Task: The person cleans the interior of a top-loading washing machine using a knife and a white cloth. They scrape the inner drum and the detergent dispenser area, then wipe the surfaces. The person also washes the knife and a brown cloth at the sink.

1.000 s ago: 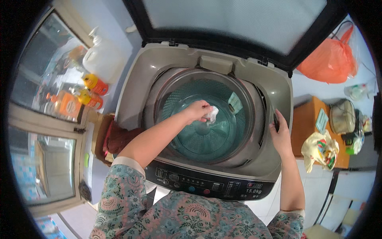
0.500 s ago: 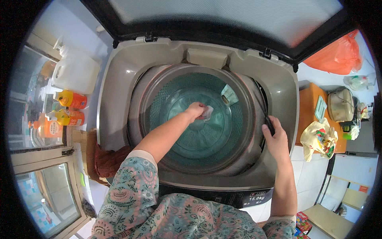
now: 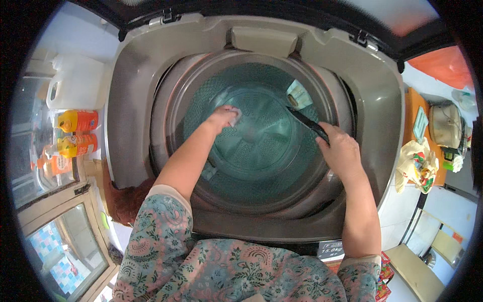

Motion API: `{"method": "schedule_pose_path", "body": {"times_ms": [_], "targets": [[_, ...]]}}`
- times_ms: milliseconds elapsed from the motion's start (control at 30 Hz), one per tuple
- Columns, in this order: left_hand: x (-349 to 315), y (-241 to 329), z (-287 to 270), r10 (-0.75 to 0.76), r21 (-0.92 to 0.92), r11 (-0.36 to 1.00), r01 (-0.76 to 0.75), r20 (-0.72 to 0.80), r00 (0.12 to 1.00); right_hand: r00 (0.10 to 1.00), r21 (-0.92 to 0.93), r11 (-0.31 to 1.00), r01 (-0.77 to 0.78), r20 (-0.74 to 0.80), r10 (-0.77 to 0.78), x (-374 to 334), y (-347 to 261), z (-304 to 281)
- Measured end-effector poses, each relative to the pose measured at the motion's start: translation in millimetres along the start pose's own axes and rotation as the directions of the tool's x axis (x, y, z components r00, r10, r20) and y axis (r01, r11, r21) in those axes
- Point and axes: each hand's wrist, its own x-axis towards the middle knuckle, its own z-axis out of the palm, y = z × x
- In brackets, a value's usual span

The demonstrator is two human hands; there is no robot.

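The drum [image 3: 251,196] of a top-loading washing machine lies open below me, with greenish water or sheen inside. My left hand [image 3: 223,118] is over the drum, its fingers closed on a small whitish wad [image 3: 235,116], perhaps tissue or cloth. At the right of the drum, my right hand [image 3: 340,146] grips a long, slim tool with a black handle [image 3: 314,129]. The tool points up and left, over the drum's inside. Its exact kind does not show. A pale rectangular part [image 3: 298,94] sits on the drum's inner wall, above the tool's tip.
The machine's lid [image 3: 397,30] stands raised at the far side. On the left are a white jug [image 3: 78,85] and yellow-orange bottles [image 3: 78,121]. A metal pot [image 3: 446,125] and a cream plastic bag [image 3: 416,166] stand by an orange cabinet at right. A window [image 3: 68,241] is lower left.
My right hand has lifted the black-handled tool from the gap beside the drum and swung it in over the drum. My left hand has shifted left with the wad. The view has tilted and moved closer.
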Motion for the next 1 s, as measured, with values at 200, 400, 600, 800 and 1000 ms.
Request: {"method": "schedule_pose_path", "body": {"times_ms": [200, 400, 600, 800, 1000], "targets": [[17, -20, -33, -0.037, 0.169, 0.985, 0.024, 0.074, 0.997, 0.999, 0.080, 0.997, 0.012, 0.050, -0.016, 8, 4, 2], [-19, 16, -8, -0.047, 0.490, 0.857, -0.160, 0.384, 0.922, 0.978, 0.098, 0.995, -0.011, 0.210, -0.010, -1, -4, -2], [-30, 27, -3, -0.075, 0.604, 0.760, -0.240, 0.449, 0.890, 0.981, 0.027, 1.000, 0.005, 0.195, -0.010, -1, 7, 2], [-27, 22, -12, -0.020, 0.697, 0.634, -0.335, 0.448, 0.894, 0.988, 0.041, 0.999, 0.019, 0.153, -0.025, -9, 5, -22], [-4, 2, -13, -0.060, 0.831, 0.328, -0.450, 0.493, 0.868, 0.970, -0.039, 0.999, 0.023, 0.244, -0.013, -10, 4, -25]]}}
